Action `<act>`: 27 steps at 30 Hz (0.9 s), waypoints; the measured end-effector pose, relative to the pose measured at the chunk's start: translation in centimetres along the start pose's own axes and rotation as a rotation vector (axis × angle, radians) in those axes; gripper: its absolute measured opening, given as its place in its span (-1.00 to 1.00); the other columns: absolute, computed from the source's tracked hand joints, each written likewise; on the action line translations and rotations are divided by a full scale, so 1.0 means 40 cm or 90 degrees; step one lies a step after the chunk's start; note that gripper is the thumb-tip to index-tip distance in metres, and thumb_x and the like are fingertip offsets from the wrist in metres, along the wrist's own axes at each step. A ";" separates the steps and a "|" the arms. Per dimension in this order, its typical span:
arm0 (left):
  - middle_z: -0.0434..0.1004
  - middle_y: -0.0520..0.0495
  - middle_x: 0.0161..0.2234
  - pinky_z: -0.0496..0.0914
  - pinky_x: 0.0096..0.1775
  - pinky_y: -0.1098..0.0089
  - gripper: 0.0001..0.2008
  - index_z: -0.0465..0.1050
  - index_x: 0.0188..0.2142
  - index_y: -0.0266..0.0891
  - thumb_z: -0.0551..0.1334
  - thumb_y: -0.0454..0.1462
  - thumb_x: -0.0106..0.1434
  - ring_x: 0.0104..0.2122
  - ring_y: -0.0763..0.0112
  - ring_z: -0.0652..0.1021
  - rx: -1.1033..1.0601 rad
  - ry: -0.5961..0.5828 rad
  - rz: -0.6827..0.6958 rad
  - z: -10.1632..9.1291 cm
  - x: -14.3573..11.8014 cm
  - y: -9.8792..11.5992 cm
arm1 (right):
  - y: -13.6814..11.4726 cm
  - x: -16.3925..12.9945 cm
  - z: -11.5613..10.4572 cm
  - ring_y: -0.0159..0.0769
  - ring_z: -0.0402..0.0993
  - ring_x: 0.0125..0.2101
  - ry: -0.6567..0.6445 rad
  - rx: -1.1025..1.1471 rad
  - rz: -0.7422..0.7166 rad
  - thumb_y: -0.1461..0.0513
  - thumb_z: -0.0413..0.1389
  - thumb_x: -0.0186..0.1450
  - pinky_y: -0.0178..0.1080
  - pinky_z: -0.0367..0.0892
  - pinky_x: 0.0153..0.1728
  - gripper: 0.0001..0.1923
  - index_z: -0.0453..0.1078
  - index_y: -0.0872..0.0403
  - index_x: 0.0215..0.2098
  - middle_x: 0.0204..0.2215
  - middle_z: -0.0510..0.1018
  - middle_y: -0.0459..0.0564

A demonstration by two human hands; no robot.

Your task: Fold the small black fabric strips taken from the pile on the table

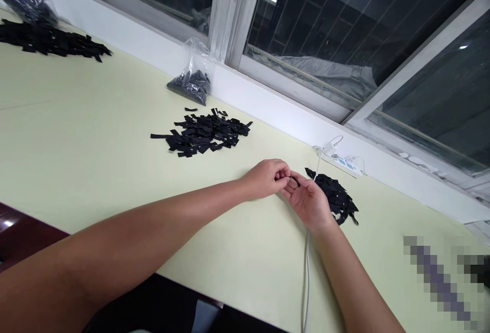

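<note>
Basically, both hands meet mid-table over the pale green table. Left hand is curled nearly closed, fingertips pinching a small black strip; right hand is half-open, palm up, fingers touching the same strip from the other side. Looks like a two-handed grip so the piece can be worked between the fingertips; too small to tell what's being done to it.

Just right of the right hand, touching or nearly so: a small pile of black strips, within easy reach. Bigger pile sits farther left, well apart, probably kept separate on purpose. A third pile lies far left. Clear bag of the same black pieces leans against the window ledge behind the bigger pile.

White cable runs under the right wrist toward the near edge; power strip at the far wall.
</note>
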State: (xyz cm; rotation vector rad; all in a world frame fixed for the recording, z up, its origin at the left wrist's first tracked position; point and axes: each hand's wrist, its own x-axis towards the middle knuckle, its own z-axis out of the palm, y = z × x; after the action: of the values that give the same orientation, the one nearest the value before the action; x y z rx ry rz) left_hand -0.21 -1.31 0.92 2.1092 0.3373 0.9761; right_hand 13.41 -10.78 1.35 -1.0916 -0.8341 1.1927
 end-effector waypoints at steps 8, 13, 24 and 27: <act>0.48 0.02 -0.41 0.32 -0.40 0.44 -0.93 0.44 -0.35 -0.26 0.21 -0.31 0.16 -0.44 0.50 0.41 -0.093 0.028 -0.086 0.006 0.005 -0.019 | 0.007 0.003 -0.004 -0.28 0.54 -0.18 0.056 -0.091 0.000 0.16 0.33 0.09 -0.05 0.37 0.10 -0.77 0.56 0.05 -0.29 -0.26 0.62 -0.04; 0.47 0.02 -0.46 0.29 -0.44 0.47 -0.89 0.46 -0.36 -0.29 0.29 -0.27 0.12 -0.48 0.53 0.39 -0.168 0.029 -0.161 0.010 0.014 -0.038 | 0.012 0.007 -0.015 -0.29 0.56 -0.25 0.085 -0.143 -0.008 0.09 0.37 0.05 -0.06 0.45 -0.01 -0.72 0.57 0.04 -0.31 -0.31 0.61 -0.06; 0.49 0.00 -0.43 0.32 -0.38 0.44 -0.90 0.47 -0.37 -0.29 0.27 -0.28 0.13 -0.43 0.48 0.44 -0.129 0.002 -0.154 0.008 0.013 -0.050 | 0.005 0.015 -0.026 -0.24 0.59 -0.34 0.214 -0.199 -0.035 0.04 0.38 0.00 -0.12 0.52 -0.23 -0.60 0.55 0.08 -0.27 -0.28 0.64 0.04; 0.49 0.02 -0.38 0.29 -0.34 0.40 -0.94 0.45 -0.36 -0.23 0.20 -0.32 0.18 -0.42 0.46 0.42 0.039 -0.040 -0.031 -0.007 0.004 -0.037 | 0.005 0.018 -0.040 -0.25 0.58 -0.32 0.263 -0.218 -0.066 0.05 0.37 0.01 -0.13 0.52 -0.21 -0.60 0.56 0.08 -0.24 -0.24 0.64 0.05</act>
State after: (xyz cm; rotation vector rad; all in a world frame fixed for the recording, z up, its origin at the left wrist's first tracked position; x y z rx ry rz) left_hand -0.20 -0.10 0.03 2.1709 0.3898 0.8794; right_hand 15.00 -10.39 0.67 -1.4927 -0.7726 0.7124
